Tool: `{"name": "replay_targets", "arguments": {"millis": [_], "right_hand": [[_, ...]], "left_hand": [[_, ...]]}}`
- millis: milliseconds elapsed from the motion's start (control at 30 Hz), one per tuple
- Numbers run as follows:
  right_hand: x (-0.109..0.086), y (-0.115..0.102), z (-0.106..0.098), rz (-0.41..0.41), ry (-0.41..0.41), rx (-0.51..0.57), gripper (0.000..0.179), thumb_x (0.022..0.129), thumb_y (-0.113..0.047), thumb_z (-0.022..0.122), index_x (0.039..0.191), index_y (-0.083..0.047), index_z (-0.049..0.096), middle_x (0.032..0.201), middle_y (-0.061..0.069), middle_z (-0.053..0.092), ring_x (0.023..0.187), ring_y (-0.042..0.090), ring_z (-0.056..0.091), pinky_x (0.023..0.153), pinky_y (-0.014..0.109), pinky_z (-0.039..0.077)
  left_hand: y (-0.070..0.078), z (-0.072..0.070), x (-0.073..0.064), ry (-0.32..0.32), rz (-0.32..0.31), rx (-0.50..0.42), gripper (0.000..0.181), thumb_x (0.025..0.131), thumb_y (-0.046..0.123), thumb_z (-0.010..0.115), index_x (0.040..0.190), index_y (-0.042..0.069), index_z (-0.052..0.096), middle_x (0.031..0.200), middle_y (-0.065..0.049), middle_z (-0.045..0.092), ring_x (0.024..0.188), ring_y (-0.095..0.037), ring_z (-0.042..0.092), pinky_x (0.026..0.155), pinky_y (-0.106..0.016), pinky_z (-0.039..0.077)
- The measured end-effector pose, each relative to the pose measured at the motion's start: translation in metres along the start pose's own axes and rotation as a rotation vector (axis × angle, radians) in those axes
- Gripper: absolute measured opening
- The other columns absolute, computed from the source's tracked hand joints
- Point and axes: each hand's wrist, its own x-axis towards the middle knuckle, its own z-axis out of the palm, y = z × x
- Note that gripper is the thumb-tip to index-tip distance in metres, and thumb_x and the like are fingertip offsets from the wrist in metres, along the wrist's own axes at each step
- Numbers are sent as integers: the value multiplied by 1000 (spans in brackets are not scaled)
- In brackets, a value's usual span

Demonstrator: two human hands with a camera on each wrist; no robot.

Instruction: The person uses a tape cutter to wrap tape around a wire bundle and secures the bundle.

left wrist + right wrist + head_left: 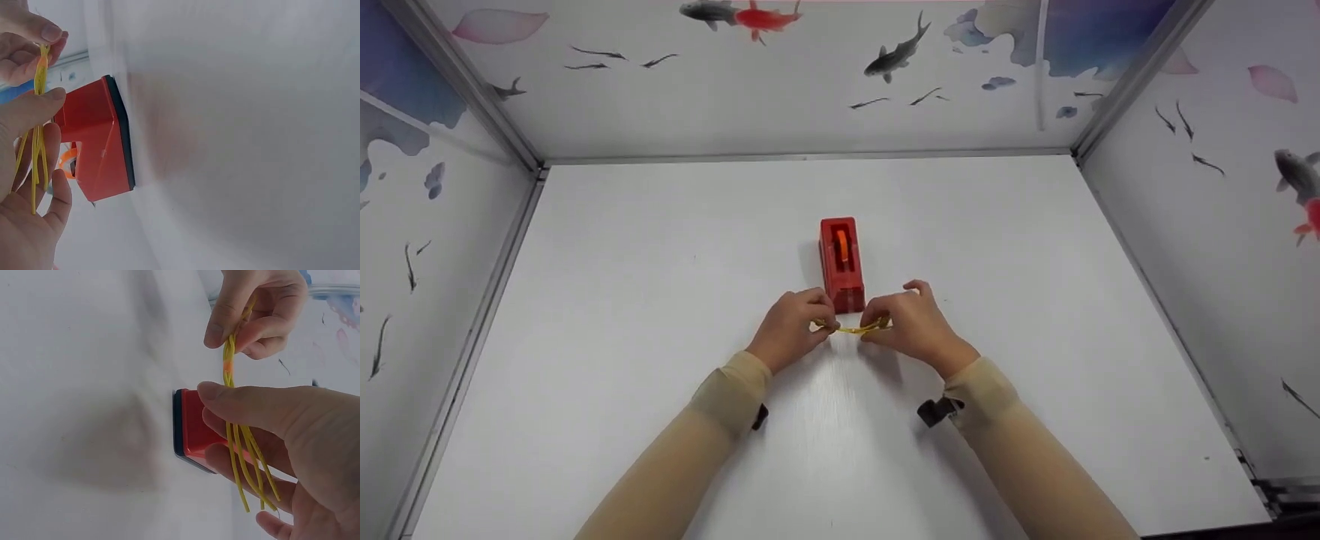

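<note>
A bundle of thin yellow wires (851, 330) is stretched between the two hands, with an orange band (228, 367) round its middle. My left hand (789, 326) pinches one end between thumb and fingers; my right hand (913, 326) pinches the other. Several loose wire ends (242, 467) fan out past the right thumb. In the left wrist view, more wire ends (35, 169) lie across the left palm. Just beyond the hands stands a red tape dispenser (844, 281) with a dark base, holding an orange tape roll (842, 246).
The white tabletop (660, 255) stretches out around the dispenser. Patterned panels with painted fish close it in at the back (780, 97) and both sides. A dark wrist strap piece (937, 411) hangs below the right sleeve.
</note>
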Motion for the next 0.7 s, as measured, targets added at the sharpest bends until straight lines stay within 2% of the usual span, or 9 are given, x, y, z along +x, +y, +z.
{"name": "replay_targets", "arguments": {"millis": [267,467,700], "right_hand": [[-2,-2,-3,-21,-88,-98,14,94,-30,77,105,-26,84,88,-11,78,80,3,70,114,63,25],[-2,-5,-4,-33,-109,-95,15,97,-28,73,103,-20,84,81,-9,77,71,4,66,112,63,28],[0,-5,-2,16,-95,-64,13,94,-28,76,98,-19,85,86,-7,79,84,11,70,113,59,30]], "left_hand": [[0,1,-1,22,29,-19,11,82,4,86,86,12,79,93,-1,66,89,-16,65,87,-38,55],[-2,0,-3,46,84,-18,11,82,1,85,86,9,80,95,-4,66,90,-20,64,88,-38,56],[-3,1,-5,35,77,-48,8,86,5,83,92,10,80,96,-4,66,91,-20,63,89,-38,56]]}}
